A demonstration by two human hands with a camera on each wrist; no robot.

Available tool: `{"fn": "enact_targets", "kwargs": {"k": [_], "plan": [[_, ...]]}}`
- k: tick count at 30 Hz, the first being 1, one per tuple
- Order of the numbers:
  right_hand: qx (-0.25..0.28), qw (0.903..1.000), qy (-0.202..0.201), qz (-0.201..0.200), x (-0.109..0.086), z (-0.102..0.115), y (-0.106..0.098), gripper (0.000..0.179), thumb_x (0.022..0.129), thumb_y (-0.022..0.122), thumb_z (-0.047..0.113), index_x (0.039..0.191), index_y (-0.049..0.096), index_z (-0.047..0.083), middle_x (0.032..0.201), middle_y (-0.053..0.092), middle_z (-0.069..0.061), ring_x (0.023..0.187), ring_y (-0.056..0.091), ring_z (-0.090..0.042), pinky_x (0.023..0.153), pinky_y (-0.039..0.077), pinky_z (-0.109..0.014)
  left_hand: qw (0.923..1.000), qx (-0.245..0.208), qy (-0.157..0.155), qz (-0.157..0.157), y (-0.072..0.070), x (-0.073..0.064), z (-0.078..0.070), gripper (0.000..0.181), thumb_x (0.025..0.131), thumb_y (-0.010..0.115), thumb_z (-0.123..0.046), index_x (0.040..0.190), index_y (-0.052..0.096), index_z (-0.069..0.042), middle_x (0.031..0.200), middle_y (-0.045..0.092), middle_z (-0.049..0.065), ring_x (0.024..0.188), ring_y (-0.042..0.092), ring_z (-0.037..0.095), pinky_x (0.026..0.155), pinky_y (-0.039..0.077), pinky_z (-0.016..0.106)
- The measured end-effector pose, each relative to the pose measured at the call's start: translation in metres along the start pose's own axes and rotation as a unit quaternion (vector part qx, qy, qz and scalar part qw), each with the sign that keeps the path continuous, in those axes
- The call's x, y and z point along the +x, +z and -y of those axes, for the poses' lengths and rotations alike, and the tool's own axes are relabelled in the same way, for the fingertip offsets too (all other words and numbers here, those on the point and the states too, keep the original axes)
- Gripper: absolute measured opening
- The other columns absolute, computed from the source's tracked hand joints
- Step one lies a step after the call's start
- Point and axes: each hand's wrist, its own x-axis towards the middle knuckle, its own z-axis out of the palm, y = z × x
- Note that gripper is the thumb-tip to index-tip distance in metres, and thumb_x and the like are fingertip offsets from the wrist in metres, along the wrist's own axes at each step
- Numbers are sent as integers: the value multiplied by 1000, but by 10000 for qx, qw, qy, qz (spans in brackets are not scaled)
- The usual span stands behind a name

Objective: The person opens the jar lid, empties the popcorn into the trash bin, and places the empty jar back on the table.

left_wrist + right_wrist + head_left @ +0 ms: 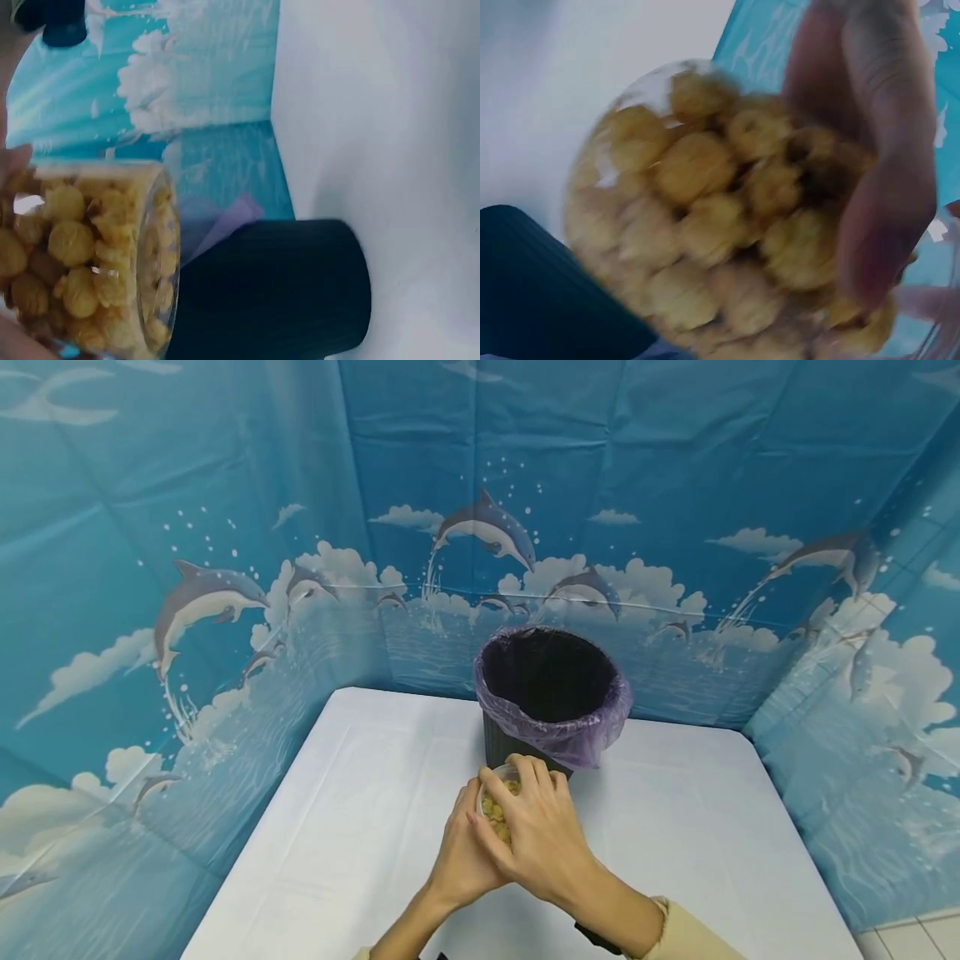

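A clear jar full of round golden popcorn is held between both hands, in front of the bin. My left hand grips it around the left side. My right hand comes over the top from the right, fingers and thumb bent around the rim; its thumb crosses the popcorn in the right wrist view. Through the top of the jar some popcorn shows between the hands. The jar's far side is hidden by the fingers.
Just beyond the hands a black trash bin stands on the white table, lined with a purple bag folded over its rim. A blue dolphin-print curtain hangs around the table's back and sides.
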Motion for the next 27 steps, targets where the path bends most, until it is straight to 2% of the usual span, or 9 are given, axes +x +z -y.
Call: {"fn": "enact_targets", "kwargs": {"k": [5,9,11,16,18,19,22,24,27], "plan": [[372,9974,-480,-380,2,-1,-5,46,103,48,53,124,70,18,121,60,-13,112,56,-29,85,48,-46,9978,-579,115,290,-17,5,-2,105,60,98,-20,147,42,-5,134,58,10,117,61,20,97,58,37],[670,9921,-1030,-235,6,-4,-12,40,100,56,48,124,70,19,121,61,-9,112,56,-25,90,49,-45,9797,-1546,16,1274,-31,10,4,108,67,98,-22,155,35,-16,146,55,6,126,60,18,105,55,34],[888,9846,-1506,25,6,-5,-16,38,98,59,46,125,70,21,122,61,-6,112,56,-20,92,50,-42,9551,-2153,6,2037,-38,12,11,104,69,97,-17,154,35,-20,145,55,5,123,60,13,104,55,31],[1595,9423,-2826,820,3,-3,-21,42,96,64,45,134,64,28,128,57,2,116,53,-11,100,49,-32,8679,-2953,723,3929,-53,18,30,100,61,95,4,144,40,-8,131,56,18,114,59,4,101,58,32],[1724,9295,-3092,1031,1,-2,-22,46,96,66,43,140,59,30,135,56,2,121,53,-12,105,48,-33,8480,-2848,1123,4327,-56,21,35,101,59,94,7,144,39,-3,130,55,21,116,57,2,103,57,31],[1748,9266,-3132,1130,-1,-2,-22,50,96,65,43,144,57,30,141,54,0,126,52,-14,108,47,-37,8445,-2780,1213,4413,-57,22,37,102,60,95,6,145,38,-3,131,54,21,117,57,2,103,57,31],[1793,9302,-2834,1489,-4,-5,-23,58,98,62,44,153,48,31,159,40,-2,145,43,-20,116,43,-52,8605,-2603,877,4290,-56,21,39,104,67,95,-4,150,34,-8,138,51,17,120,57,3,104,56,29],[1640,9436,-2356,1647,-4,-8,-22,63,100,58,49,158,40,30,168,29,-3,154,32,-25,118,37,-62,8843,-2606,242,3867,-52,17,39,101,73,94,-10,154,33,-12,142,51,15,120,60,7,103,57,29],[1235,9703,-1271,1649,-3,-11,-19,71,101,56,56,163,32,30,171,24,-8,157,29,-32,115,35,-71,9312,-2229,-706,2795,-39,8,35,106,76,94,-24,159,29,-18,146,53,8,122,61,13,101,56,30]]}}
